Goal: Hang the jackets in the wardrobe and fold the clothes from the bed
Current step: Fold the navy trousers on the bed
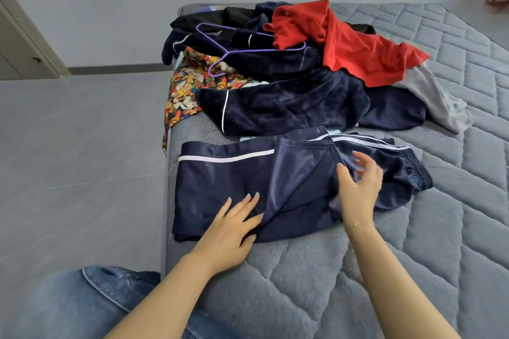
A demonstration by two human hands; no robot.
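Navy track pants [225, 184] with white side stripes lie partly folded on the near part of the bed [454, 201]. My left hand [231, 231] presses flat on their lower middle, fingers straight. My right hand [358, 184] hovers over the folded flap near the waistband, fingers spread and relaxed, holding nothing. Behind the pants is a pile: a dark navy velvet jacket [289, 102] with white piping, a red garment [349, 47], a grey garment [438, 99], a colourful patterned cloth [187, 91] and a black garment [209, 18].
A purple wire hanger [234, 52] lies on top of the pile. The bed's left edge runs down beside grey floor [77, 159]. A door frame [30, 44] stands at the far left. My jeans-clad leg [82, 305] is at the bottom left.
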